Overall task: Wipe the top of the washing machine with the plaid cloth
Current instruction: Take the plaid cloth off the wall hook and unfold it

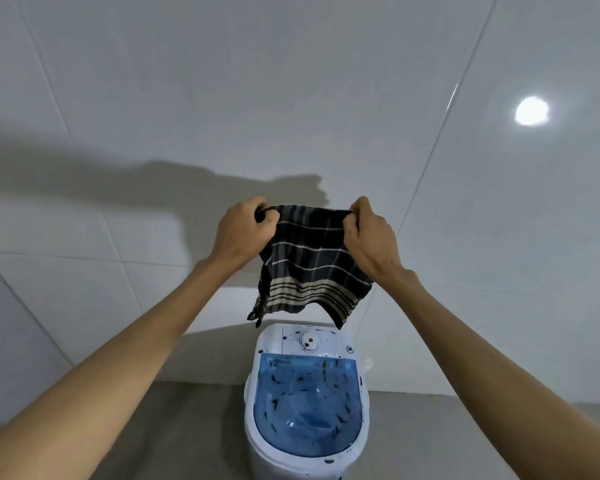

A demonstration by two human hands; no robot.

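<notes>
plaid cloth [312,258]: held up spread in the air, above the washing machine [305,400], not touching it
left hand [243,230]: pinching the cloth's top corner at 10 o'clock
right hand [368,233]: pinching the other top corner at 2 o'clock
machine top: blue lid [305,403] and white panel speckled with dark marks
progress: looks unstarted; all wiping left

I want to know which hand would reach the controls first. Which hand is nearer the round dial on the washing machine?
Right, slightly. The right hand is up and right of the dial; the left hand is up and further left. Both grip the plaid cloth above it.
</notes>
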